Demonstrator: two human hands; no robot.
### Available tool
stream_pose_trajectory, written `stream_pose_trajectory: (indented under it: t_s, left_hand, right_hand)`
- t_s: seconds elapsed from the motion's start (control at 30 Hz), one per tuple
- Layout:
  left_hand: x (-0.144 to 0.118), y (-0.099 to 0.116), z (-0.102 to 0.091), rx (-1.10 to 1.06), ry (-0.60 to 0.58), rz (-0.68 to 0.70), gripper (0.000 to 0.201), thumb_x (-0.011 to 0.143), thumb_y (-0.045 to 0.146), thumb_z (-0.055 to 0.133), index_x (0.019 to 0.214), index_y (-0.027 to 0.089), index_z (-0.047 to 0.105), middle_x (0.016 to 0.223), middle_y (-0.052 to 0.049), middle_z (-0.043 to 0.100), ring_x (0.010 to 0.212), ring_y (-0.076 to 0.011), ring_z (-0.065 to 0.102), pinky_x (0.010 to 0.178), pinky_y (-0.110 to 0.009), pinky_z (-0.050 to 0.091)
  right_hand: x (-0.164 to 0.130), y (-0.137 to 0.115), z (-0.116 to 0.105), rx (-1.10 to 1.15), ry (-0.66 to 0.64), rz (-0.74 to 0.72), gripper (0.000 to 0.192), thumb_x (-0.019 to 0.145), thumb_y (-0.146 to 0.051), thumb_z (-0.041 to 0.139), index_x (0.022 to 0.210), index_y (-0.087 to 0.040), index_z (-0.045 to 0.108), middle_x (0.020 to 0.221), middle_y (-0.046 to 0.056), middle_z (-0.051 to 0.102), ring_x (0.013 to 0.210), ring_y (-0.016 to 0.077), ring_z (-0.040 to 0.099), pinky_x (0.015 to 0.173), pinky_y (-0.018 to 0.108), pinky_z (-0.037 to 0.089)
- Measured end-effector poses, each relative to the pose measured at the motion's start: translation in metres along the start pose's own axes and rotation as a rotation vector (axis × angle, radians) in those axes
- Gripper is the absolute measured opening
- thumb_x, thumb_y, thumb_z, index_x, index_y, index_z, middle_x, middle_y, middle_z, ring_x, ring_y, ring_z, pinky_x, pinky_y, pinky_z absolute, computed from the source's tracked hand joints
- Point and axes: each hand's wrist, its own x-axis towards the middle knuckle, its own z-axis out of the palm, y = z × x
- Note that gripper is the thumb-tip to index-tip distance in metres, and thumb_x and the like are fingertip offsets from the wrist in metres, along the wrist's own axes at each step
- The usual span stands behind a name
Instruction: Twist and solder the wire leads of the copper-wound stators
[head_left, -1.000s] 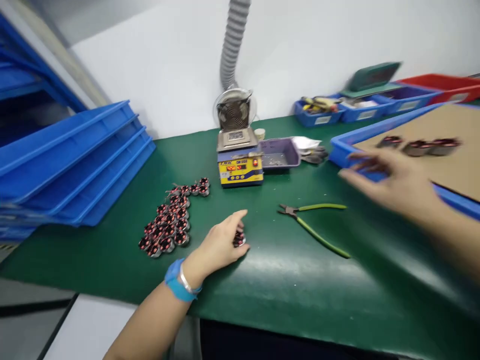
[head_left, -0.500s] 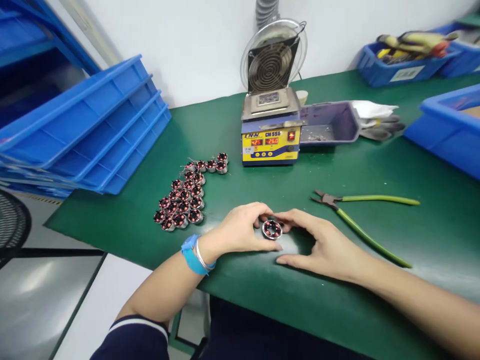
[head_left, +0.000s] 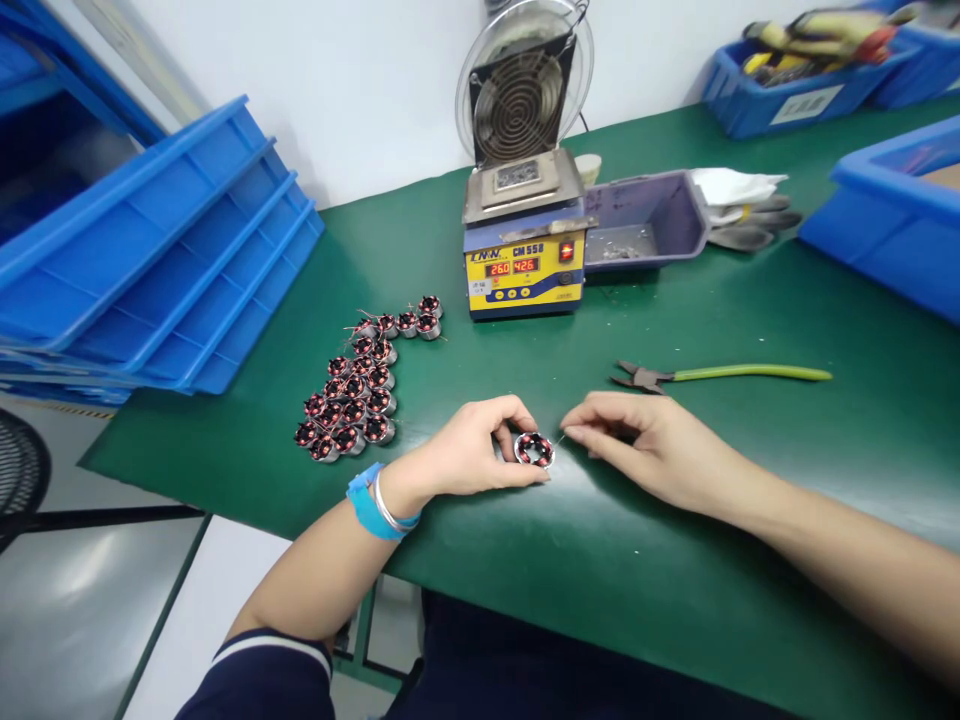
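A: What are the hands doing?

B: The left hand (head_left: 469, 450) grips a small round metal stator wound with red copper coils (head_left: 534, 449), fingers curled about it, just above the green bench mat (head_left: 675, 560). The right hand (head_left: 645, 445) sits just right of that stator, fingertips pinched narrow at something too thin to make out, perhaps a wire lead.

A: And around the stator?

B: Left of it lies a cluster of like red-coiled stators (head_left: 360, 385). Behind and to the right lie green-handled side cutters (head_left: 720, 375). Farther behind stands a yellow and blue solder pot with red digits (head_left: 525, 270), a round wire-grilled fan (head_left: 523, 90) behind that, and a grey plastic tray (head_left: 645, 215) beside the pot. Stacked blue plastic trays (head_left: 150, 250) sit far left of the stator.
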Motion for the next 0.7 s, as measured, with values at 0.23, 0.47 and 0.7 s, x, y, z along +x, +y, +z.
stream_pose_trajectory:
  t_s: [0.23,0.47,0.7]
  left_hand:
    - [-0.001,-0.001,0.002,-0.107,0.017,-0.017,0.058,0.062,0.026,0.08,0.108,0.017,0.046,0.097,-0.005,0.062,0.061,-0.0054,0.054,0.055,-0.018,0.042]
    - [-0.002,0.001,0.006,-0.078,0.043,-0.017,0.08,0.064,0.025,0.078,0.131,0.019,0.035,0.093,-0.002,0.06,0.064,-0.0069,0.056,0.059,-0.02,0.044]
    - [-0.006,0.005,-0.001,-0.037,-0.001,-0.026,0.084,0.058,0.023,0.08,0.132,0.016,0.04,0.092,-0.003,0.062,0.064,-0.0078,0.052,0.061,-0.023,0.045]
  right_hand:
    - [-0.005,-0.009,-0.003,0.078,-0.14,0.169,0.034,0.082,-0.047,0.057,0.076,-0.016,0.07,0.057,0.003,0.061,0.049,0.0126,0.05,0.045,0.024,0.039]
    - [-0.001,-0.02,0.027,0.281,-0.037,0.216,0.031,0.08,-0.045,0.058,0.076,-0.016,0.068,0.067,0.004,0.068,0.056,0.0133,0.057,0.051,0.024,0.043]
    - [0.007,-0.001,0.001,0.464,0.299,0.339,0.046,0.064,-0.061,0.071,0.064,-0.018,0.054,0.049,-0.002,0.054,0.043,0.0087,0.052,0.046,0.021,0.044]
